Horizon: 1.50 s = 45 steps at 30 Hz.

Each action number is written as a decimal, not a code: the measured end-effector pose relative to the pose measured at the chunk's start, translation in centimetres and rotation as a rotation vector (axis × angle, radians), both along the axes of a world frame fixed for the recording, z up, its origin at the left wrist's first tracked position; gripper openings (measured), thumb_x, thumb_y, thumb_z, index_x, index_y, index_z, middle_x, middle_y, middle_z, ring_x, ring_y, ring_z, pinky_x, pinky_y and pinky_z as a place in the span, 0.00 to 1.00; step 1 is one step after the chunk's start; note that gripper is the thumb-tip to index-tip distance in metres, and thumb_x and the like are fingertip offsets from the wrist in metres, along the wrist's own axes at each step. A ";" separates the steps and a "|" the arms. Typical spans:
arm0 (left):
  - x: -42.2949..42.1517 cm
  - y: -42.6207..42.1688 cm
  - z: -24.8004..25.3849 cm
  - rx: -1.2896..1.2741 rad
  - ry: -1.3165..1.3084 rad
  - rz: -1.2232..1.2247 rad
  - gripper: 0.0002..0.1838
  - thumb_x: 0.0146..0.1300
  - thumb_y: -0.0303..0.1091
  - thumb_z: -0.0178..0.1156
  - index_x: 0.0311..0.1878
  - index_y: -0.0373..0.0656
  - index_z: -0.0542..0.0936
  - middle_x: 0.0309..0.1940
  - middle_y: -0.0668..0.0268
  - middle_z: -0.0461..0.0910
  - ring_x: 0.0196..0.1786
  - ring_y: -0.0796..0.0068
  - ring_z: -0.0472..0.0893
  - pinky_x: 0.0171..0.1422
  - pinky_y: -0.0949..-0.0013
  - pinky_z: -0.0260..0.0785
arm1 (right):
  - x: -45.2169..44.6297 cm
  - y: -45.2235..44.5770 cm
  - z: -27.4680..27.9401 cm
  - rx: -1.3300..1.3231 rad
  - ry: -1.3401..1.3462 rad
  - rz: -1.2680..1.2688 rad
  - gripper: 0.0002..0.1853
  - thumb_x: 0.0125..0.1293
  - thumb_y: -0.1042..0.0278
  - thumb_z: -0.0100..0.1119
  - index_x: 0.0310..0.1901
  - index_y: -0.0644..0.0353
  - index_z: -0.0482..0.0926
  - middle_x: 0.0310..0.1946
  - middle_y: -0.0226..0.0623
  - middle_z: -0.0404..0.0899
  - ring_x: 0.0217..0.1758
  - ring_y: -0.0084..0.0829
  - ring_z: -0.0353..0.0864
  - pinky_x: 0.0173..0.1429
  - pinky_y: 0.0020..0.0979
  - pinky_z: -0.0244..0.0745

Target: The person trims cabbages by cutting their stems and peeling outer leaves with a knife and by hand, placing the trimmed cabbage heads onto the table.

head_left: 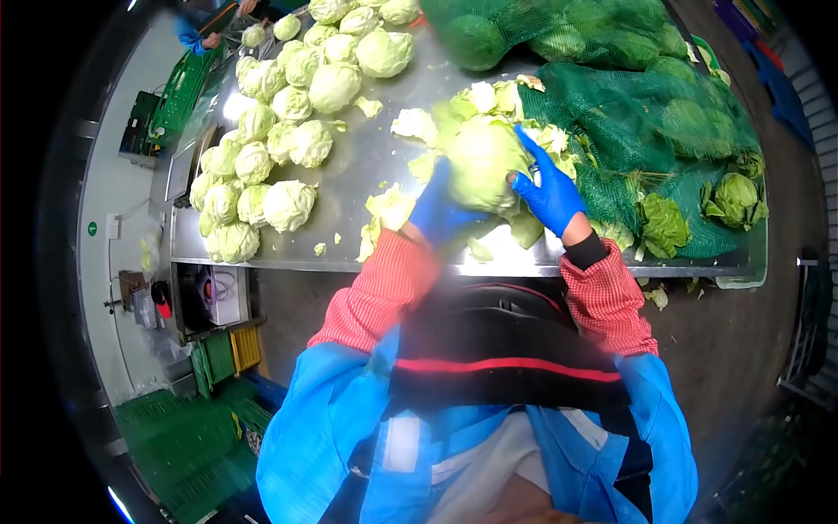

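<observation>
A pale green cabbage [486, 162] sits between my two blue-gloved hands, over the near part of the metal table. My left hand [439, 208] presses against its left and lower side and is blurred by motion. My right hand [552, 190] grips its right side, fingers along the edge and thumb on the front. A small detail at the thumb tip is too unclear to name. Loose cabbage leaves [390, 210] lie around the cabbage, with more trimmed leaves [493, 98] behind it.
Several trimmed cabbages [290, 205] are grouped on the table's left side. Green net sacks [628, 113] of cabbages cover the right side, with a leafy cabbage [735, 199] at the corner. Another person's hand [211, 41] shows at the far left. Green crates [188, 445] stand lower left.
</observation>
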<state>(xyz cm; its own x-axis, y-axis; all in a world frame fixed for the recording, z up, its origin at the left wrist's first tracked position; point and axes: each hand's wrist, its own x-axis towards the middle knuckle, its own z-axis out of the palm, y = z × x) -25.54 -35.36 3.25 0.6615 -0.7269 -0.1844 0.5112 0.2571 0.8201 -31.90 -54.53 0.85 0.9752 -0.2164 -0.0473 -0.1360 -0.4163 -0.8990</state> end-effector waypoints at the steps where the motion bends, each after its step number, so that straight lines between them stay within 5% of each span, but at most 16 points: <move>1: -0.6 0.5 1.3 0.002 0.013 0.001 0.43 0.61 0.59 0.55 0.73 0.50 0.54 0.68 0.62 0.61 0.68 0.59 0.66 0.67 0.51 0.64 | 0.4 0.1 -1.5 0.031 -0.120 0.012 0.40 0.60 0.39 0.58 0.70 0.45 0.58 0.46 0.50 0.79 0.49 0.38 0.80 0.52 0.31 0.74; 2: -1.2 1.0 2.7 0.004 0.027 0.003 0.48 0.56 0.56 0.64 0.74 0.49 0.52 0.70 0.64 0.59 0.68 0.60 0.65 0.67 0.52 0.64 | 0.5 -0.1 -2.6 0.402 -0.026 0.035 0.39 0.62 0.38 0.56 0.70 0.47 0.59 0.48 0.49 0.78 0.50 0.37 0.80 0.53 0.32 0.74; 5: 0.4 2.5 -1.6 0.392 -0.679 0.101 0.65 0.32 0.38 0.81 0.74 0.44 0.49 0.69 0.58 0.55 0.69 0.59 0.62 0.70 0.57 0.61 | 0.1 0.6 -6.0 1.206 0.150 0.176 0.36 0.66 0.33 0.43 0.64 0.55 0.63 0.42 0.41 0.75 0.42 0.31 0.74 0.45 0.30 0.71; 7: -0.9 0.8 -3.3 0.173 -0.843 0.329 0.68 0.29 0.38 0.81 0.74 0.40 0.47 0.68 0.54 0.56 0.67 0.59 0.63 0.69 0.58 0.61 | -0.3 2.4 -7.7 1.416 0.277 0.190 0.35 0.68 0.31 0.36 0.57 0.57 0.67 0.33 0.36 0.73 0.31 0.27 0.71 0.35 0.28 0.69; 10: -1.0 1.3 -5.9 0.265 -0.598 0.382 0.67 0.29 0.39 0.81 0.73 0.38 0.48 0.66 0.52 0.60 0.66 0.60 0.65 0.69 0.59 0.61 | -0.4 4.0 -8.7 0.972 0.309 0.061 0.32 0.69 0.31 0.32 0.43 0.57 0.71 0.18 0.33 0.73 0.16 0.24 0.69 0.22 0.25 0.67; 12: -0.2 2.3 -6.8 0.419 -0.588 0.304 0.66 0.31 0.38 0.81 0.73 0.41 0.48 0.66 0.52 0.61 0.68 0.61 0.64 0.71 0.61 0.59 | 0.1 2.7 -10.0 0.510 0.382 0.051 0.25 0.72 0.39 0.39 0.38 0.57 0.71 0.17 0.33 0.72 0.18 0.24 0.72 0.24 0.26 0.67; 14: 0.5 2.2 -8.3 0.600 -0.717 0.332 0.66 0.29 0.40 0.81 0.72 0.37 0.50 0.63 0.50 0.65 0.64 0.60 0.68 0.67 0.61 0.62 | -0.4 1.9 -10.3 -0.218 -0.092 0.105 0.14 0.69 0.53 0.45 0.43 0.55 0.73 0.27 0.44 0.77 0.26 0.43 0.78 0.30 0.40 0.73; 15: 1.0 1.9 -8.7 0.689 -0.787 0.343 0.66 0.27 0.40 0.81 0.72 0.36 0.51 0.61 0.49 0.67 0.62 0.59 0.70 0.66 0.61 0.64 | -0.8 2.2 -6.0 -0.364 0.019 0.074 0.11 0.67 0.59 0.45 0.44 0.53 0.73 0.35 0.48 0.79 0.32 0.52 0.79 0.35 0.47 0.75; 18: 2.7 0.9 -8.5 0.871 -0.685 0.234 0.66 0.29 0.48 0.80 0.71 0.35 0.53 0.60 0.44 0.69 0.62 0.54 0.72 0.65 0.59 0.65 | -1.6 3.0 -3.7 -0.560 -0.017 0.141 0.09 0.66 0.60 0.48 0.43 0.51 0.73 0.37 0.45 0.78 0.34 0.49 0.80 0.37 0.45 0.75; 30: 4.7 -1.3 -9.4 1.107 -0.746 0.073 0.70 0.27 0.59 0.78 0.72 0.36 0.51 0.61 0.39 0.67 0.64 0.46 0.69 0.66 0.57 0.63 | 3.7 0.4 -6.5 -0.712 0.217 0.091 0.08 0.64 0.66 0.48 0.40 0.57 0.75 0.34 0.48 0.81 0.34 0.50 0.82 0.36 0.45 0.77; 37: 5.4 1.6 -9.7 0.793 -0.807 -0.035 0.67 0.34 0.48 0.79 0.74 0.38 0.46 0.68 0.47 0.60 0.69 0.55 0.63 0.71 0.61 0.56 | 5.0 2.3 -3.6 -0.425 0.130 -0.044 0.23 0.60 0.44 0.59 0.44 0.56 0.71 0.39 0.46 0.81 0.39 0.48 0.81 0.42 0.43 0.75; 41: 4.4 2.8 -8.2 0.706 -0.771 -0.060 0.67 0.33 0.43 0.80 0.75 0.43 0.47 0.71 0.51 0.55 0.72 0.57 0.57 0.74 0.59 0.50 | 7.3 2.6 -5.4 -0.592 0.213 0.039 0.16 0.59 0.54 0.61 0.43 0.54 0.73 0.38 0.45 0.81 0.40 0.48 0.81 0.43 0.43 0.75; 45: 4.4 5.4 -10.1 0.505 -0.700 0.140 0.65 0.32 0.39 0.80 0.75 0.47 0.49 0.69 0.52 0.57 0.69 0.58 0.62 0.72 0.59 0.55 | 7.4 1.5 -7.1 -0.520 0.158 0.002 0.14 0.60 0.57 0.60 0.44 0.53 0.74 0.36 0.46 0.81 0.40 0.50 0.80 0.42 0.43 0.74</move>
<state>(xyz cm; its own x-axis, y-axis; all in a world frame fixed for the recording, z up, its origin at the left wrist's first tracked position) -21.13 -29.96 -6.86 0.8205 -0.5714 0.0195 -0.1614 -0.1988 0.9667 -24.48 -53.03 -6.26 0.9652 -0.2486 -0.0808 -0.2518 -0.8013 -0.5427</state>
